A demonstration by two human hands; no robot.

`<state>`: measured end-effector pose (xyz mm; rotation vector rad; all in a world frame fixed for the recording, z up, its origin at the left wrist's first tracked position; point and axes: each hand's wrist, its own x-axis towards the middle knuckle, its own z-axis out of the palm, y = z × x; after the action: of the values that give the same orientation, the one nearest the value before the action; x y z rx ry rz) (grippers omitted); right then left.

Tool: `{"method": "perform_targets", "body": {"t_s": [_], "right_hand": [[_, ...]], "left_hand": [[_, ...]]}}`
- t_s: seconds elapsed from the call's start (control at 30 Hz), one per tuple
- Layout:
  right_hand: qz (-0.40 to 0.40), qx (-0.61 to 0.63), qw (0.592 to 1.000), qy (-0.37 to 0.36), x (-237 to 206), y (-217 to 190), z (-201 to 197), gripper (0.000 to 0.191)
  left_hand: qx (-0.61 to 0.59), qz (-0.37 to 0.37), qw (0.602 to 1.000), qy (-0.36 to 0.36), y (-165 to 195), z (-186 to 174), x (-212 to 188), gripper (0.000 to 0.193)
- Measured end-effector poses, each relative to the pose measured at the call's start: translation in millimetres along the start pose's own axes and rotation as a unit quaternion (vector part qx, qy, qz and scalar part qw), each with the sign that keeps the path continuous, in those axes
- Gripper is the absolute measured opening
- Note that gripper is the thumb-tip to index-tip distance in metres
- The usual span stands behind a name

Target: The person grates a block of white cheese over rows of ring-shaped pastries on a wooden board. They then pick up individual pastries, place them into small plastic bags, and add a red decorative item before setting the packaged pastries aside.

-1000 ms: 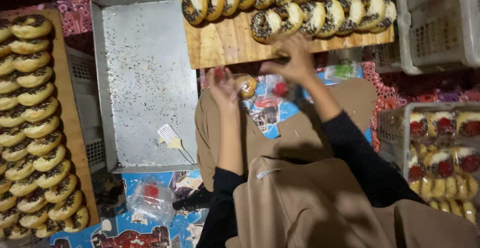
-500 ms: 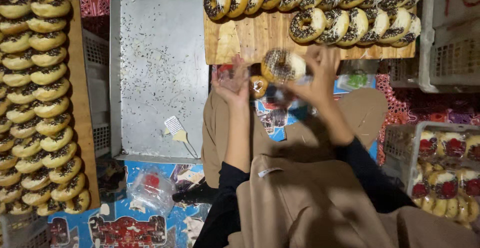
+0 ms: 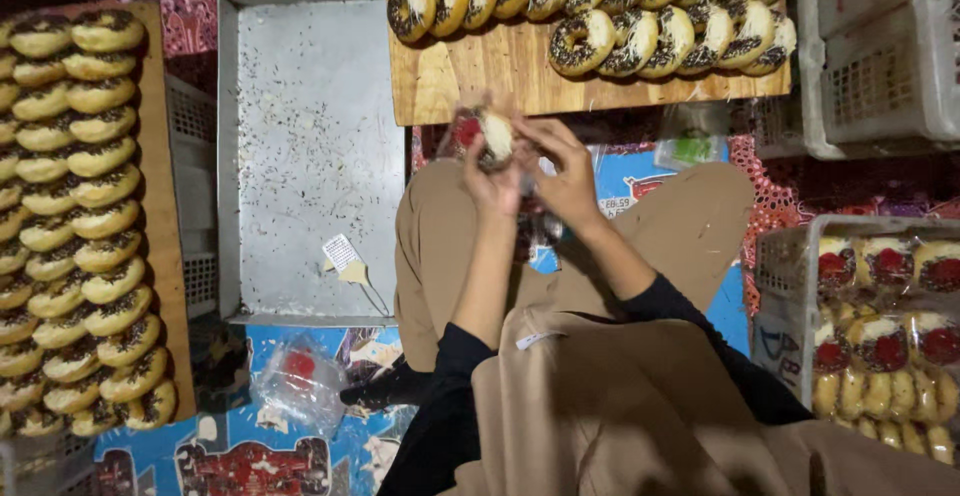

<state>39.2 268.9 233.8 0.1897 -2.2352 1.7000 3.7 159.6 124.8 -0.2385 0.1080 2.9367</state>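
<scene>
We are holding a doughnut (image 3: 487, 136) in a clear bag, our left hand (image 3: 497, 178) and right hand (image 3: 565, 171) both clamped around it above our lap; the hands are sitting closer together and lower than half a second ago (the view is shifting too). Beside our left knee the metal tray (image 3: 300, 96) is lying scattered with sprinkles. Further left, a wooden board (image 3: 160, 246) is carrying rows of doughnuts. At right, a crate (image 3: 775, 286) is holding bagged ones. Ahead, the cutting board (image 3: 480, 81) is bearing sprinkled doughnuts (image 3: 640, 6).
</scene>
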Motion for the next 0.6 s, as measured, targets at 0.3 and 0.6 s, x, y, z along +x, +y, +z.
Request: {"method": "perform_targets", "body": {"t_s": [0.3,0.6], "right_hand": [[-0.037,-0.084,0.954,-0.285,26,-29,-69,0.020],[-0.098,0.094,0.979,-0.151,16,-56,-90,0.020]], "left_hand": [[0.769,0.217,0.545,-0.256,31,80,-34,0.018],[0.805,0.293,0.380,-0.350,61,199,-93,0.018]]}}
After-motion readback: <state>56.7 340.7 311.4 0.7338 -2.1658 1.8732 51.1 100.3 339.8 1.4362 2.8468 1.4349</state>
